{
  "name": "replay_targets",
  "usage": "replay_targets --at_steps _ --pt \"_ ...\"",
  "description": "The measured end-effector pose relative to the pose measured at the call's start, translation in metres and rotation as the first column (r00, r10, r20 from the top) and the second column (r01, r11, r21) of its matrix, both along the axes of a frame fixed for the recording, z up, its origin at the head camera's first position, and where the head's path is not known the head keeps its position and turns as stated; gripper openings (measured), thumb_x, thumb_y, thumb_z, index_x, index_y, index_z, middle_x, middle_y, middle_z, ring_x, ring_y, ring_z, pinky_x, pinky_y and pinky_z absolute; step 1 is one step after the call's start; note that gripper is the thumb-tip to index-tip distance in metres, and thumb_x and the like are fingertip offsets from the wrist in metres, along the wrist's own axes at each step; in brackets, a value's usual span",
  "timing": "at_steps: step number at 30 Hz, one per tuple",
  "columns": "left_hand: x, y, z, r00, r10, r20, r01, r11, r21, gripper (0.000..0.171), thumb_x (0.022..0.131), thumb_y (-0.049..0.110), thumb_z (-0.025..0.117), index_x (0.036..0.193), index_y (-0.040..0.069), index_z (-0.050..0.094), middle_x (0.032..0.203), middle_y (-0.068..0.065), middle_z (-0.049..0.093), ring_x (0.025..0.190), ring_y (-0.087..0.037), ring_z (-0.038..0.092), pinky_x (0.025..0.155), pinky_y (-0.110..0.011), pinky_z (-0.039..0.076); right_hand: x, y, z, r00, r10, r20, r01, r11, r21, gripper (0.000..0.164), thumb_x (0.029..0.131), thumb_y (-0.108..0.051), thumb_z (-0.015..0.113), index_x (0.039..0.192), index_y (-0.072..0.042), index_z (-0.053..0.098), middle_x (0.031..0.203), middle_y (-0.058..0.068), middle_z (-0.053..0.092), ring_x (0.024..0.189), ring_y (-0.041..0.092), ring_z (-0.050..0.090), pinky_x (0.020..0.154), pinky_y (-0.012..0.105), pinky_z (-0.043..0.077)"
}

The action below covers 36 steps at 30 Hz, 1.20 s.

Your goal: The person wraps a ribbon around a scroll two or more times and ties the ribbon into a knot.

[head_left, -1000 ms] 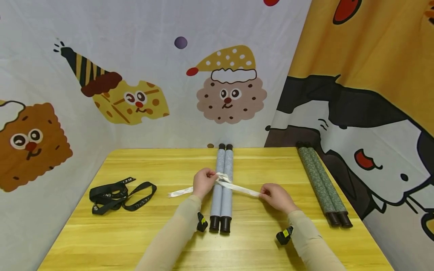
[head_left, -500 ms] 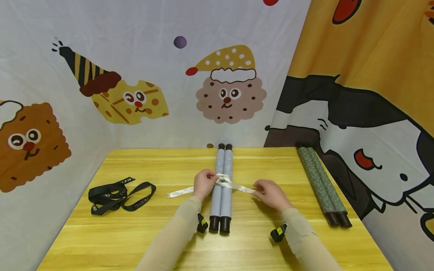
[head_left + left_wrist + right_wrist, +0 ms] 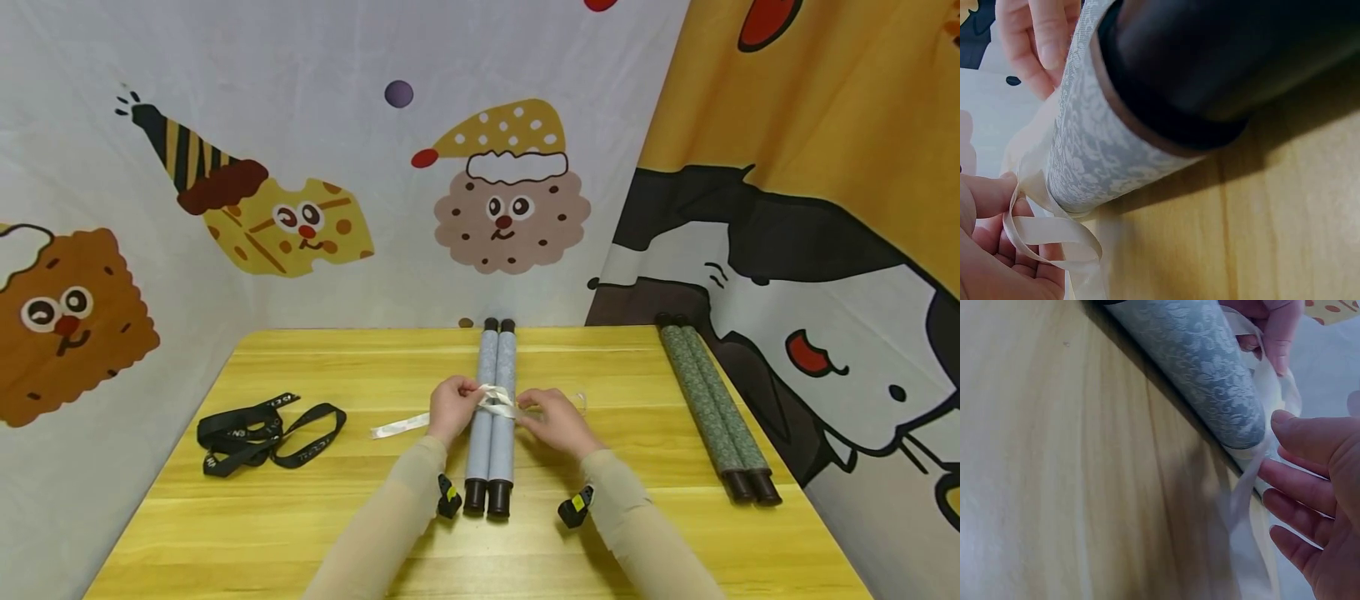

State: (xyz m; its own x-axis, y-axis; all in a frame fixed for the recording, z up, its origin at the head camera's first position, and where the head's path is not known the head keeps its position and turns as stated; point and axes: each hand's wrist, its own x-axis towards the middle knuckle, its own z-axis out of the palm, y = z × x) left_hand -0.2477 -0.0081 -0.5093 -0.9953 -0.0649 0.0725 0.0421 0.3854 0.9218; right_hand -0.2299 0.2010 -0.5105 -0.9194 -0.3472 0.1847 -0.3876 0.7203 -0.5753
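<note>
A double-rolled scroll (image 3: 478, 454) in pale blue-grey patterned cloth with dark brown end knobs lies lengthwise on the table. Around its middle runs a cream ribbon (image 3: 497, 408), crossed and looped on top. From the left, my left hand (image 3: 452, 408) pinches a loop of ribbon (image 3: 1047, 230) between thumb and index finger. Just right of the scroll is my right hand (image 3: 558, 421); in the right wrist view its thumb and fingers stand apart, the index fingertip (image 3: 1267, 470) touching the hanging ribbon. One ribbon tail (image 3: 400, 426) extends left over the table.
At the left a black lettered strap (image 3: 247, 433) lies in loose coils on the wooden table (image 3: 315, 533). Along the right edge rests a green patterned double scroll (image 3: 712, 404) with dark knobs. A cartoon-printed cloth (image 3: 322, 75) hangs behind the table.
My right hand has moved left from the outstretched ribbon end to the scroll's side, and the ribbon there is no longer stretched out. My left hand stays at the loop.
</note>
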Motion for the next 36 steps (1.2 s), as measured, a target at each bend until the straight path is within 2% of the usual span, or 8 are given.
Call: replay_targets --at_steps 7,12,14,18,22,26,30,36 --pt "0.0 0.001 -0.002 1.0 -0.006 -0.017 0.006 1.0 0.011 0.008 0.087 0.008 0.076 0.086 0.002 0.071 0.075 -0.003 0.062 0.071 -0.015 0.055 0.067 -0.032 0.049 -0.002 -0.003 -0.006 0.999 -0.024 0.037 0.024 0.999 0.022 0.022 0.088 -0.017 0.076 0.108 -0.008 0.072 0.091 0.002 0.072 0.088 0.021 0.061 0.087 0.045 0.048" --pt "-0.001 0.001 -0.003 1.0 0.003 -0.009 -0.003 1.0 0.012 0.008 0.087 0.008 0.076 0.086 0.002 0.072 0.075 -0.003 0.062 0.071 -0.015 0.054 0.067 -0.031 0.049 -0.002 -0.002 -0.008 0.996 0.012 0.089 -0.008 0.999 -0.038 0.008 0.092 -0.018 0.073 0.093 -0.011 0.071 0.066 -0.007 0.059 0.062 0.009 0.052 0.065 0.032 0.046" --pt "-0.002 0.001 -0.004 1.0 0.01 -0.011 -0.01 1.0 0.007 0.008 0.086 0.009 0.076 0.085 0.002 0.072 0.074 -0.002 0.062 0.07 -0.014 0.054 0.066 -0.03 0.048 -0.001 -0.001 -0.008 0.992 0.031 0.121 -0.02 0.996 -0.088 0.009 0.093 -0.018 0.072 0.088 -0.011 0.07 0.065 -0.005 0.058 0.057 0.009 0.051 0.06 0.029 0.045" --pt "-0.003 0.002 -0.006 0.999 0.024 -0.027 -0.024 1.0 0.006 0.008 0.085 0.008 0.077 0.084 0.002 0.072 0.073 -0.002 0.062 0.069 -0.013 0.055 0.066 -0.029 0.049 0.001 -0.004 -0.008 0.984 0.033 0.175 0.007 0.975 -0.221 0.008 0.092 -0.016 0.072 0.087 -0.01 0.072 0.08 -0.003 0.064 0.072 0.01 0.058 0.071 0.03 0.051" --pt "-0.003 0.003 -0.005 0.999 0.025 -0.02 -0.025 1.0 0.016 0.008 0.085 0.007 0.077 0.084 0.002 0.072 0.074 -0.002 0.062 0.07 -0.014 0.055 0.065 -0.028 0.049 0.0 -0.009 -0.007 0.981 0.051 0.187 0.015 0.942 -0.335 0.008 0.093 -0.015 0.071 0.091 -0.007 0.072 0.093 0.0 0.067 0.087 0.013 0.061 0.084 0.033 0.051" --pt "-0.003 0.003 -0.004 1.0 0.013 0.002 -0.013 0.999 0.031 0.007 0.086 0.007 0.076 0.086 0.001 0.072 0.076 -0.004 0.063 0.071 -0.015 0.056 0.064 -0.028 0.049 -0.003 -0.015 -0.006 0.976 0.067 0.205 0.026 0.907 -0.42 0.007 0.094 -0.011 0.069 0.093 -0.004 0.069 0.092 0.003 0.066 0.086 0.015 0.059 0.082 0.03 0.049" --pt "-0.002 0.004 -0.003 1.0 0.012 0.006 -0.012 0.999 0.033 0.007 0.086 0.007 0.076 0.087 0.001 0.072 0.076 -0.004 0.063 0.07 -0.015 0.056 0.062 -0.027 0.048 -0.004 -0.019 -0.005 0.975 0.087 0.202 0.034 0.846 -0.533 0.008 0.095 -0.007 0.068 0.092 0.001 0.067 0.105 0.012 0.066 0.095 0.014 0.057 0.082 0.027 0.048" --pt "-0.003 0.005 -0.003 1.0 0.025 -0.016 -0.025 1.0 0.019 0.007 0.086 0.007 0.076 0.085 0.001 0.072 0.075 -0.004 0.064 0.07 -0.015 0.057 0.062 -0.027 0.048 -0.007 -0.022 -0.008 0.963 0.219 0.158 -0.062 0.748 -0.661 0.013 0.097 -0.003 0.062 0.093 0.009 0.063 0.128 0.026 0.058 0.116 0.024 0.054 0.089 0.027 0.047"
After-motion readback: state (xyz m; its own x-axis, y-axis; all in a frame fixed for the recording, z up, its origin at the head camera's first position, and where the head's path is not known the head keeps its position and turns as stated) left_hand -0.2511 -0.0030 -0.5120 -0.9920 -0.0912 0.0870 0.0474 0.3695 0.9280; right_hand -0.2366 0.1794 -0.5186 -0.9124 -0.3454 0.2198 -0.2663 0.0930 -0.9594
